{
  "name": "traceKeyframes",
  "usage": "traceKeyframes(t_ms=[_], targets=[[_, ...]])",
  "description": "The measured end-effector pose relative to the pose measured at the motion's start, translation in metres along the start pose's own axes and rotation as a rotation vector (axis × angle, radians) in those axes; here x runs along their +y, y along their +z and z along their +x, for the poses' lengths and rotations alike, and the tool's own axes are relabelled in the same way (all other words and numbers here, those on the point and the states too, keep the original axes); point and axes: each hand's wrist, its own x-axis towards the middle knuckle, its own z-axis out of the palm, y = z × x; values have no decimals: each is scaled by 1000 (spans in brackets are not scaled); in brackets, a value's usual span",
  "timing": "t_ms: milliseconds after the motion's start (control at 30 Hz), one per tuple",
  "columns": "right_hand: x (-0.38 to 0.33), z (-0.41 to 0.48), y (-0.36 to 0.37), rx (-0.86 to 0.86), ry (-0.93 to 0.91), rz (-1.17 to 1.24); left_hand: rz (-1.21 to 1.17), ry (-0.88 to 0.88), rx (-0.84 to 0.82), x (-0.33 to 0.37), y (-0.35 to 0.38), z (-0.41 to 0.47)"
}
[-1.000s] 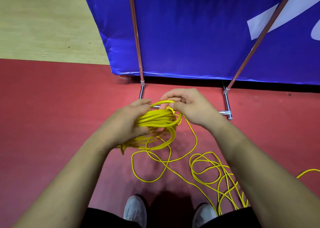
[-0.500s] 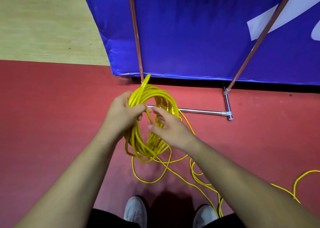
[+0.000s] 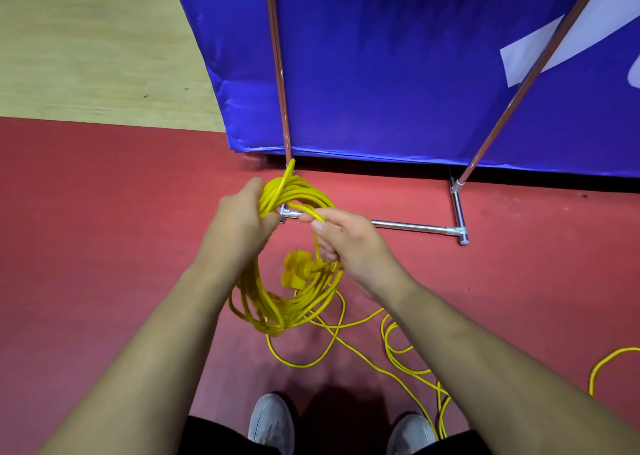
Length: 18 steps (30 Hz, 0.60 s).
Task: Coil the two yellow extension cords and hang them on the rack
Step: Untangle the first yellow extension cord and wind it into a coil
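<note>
Right hand [image 3: 349, 243] has shifted, pinching a strand [image 3: 309, 212] atop left hand's [image 3: 239, 227] coil [image 3: 273, 311].

Cannot see the fingertips of the left hand [image 3: 239, 226], tucked behind the coil [image 3: 273, 312]. Cannot make out the yellow plug [image 3: 296, 273] well, too blurry. Cannot follow the rack [image 3: 412, 226] poles or the blue banner [image 3: 381, 73] past the top edge. Cannot trace the loose cord [image 3: 300, 365] under the right arm [image 3: 485, 361] or past the right edge. Cannot see the whole grey shoes [image 3: 268, 423], cut off at the bottom.
</note>
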Motion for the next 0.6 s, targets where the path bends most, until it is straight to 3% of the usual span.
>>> traceKeyframes(t_ms=[67,167,300,367,500,600], targets=[[-8,1,-2,-19,55,121,95,42,-37,-1,5,-1],[-19,-3,-12,-55,115,69,274,125,-130,-2,17,-6],[-34,-10,-32,-193,48,-357,240,219,-258,2,18,-12],[-38,-10,-37,-234,-27,-576,234,361,-306,2,18,-14],[-42,-6,-63,-163,-106,-945,258,446,-503,-3,23,-9],[-36,-4,-79,-113,-305,-1213,176,432,-648,1,27,-12]])
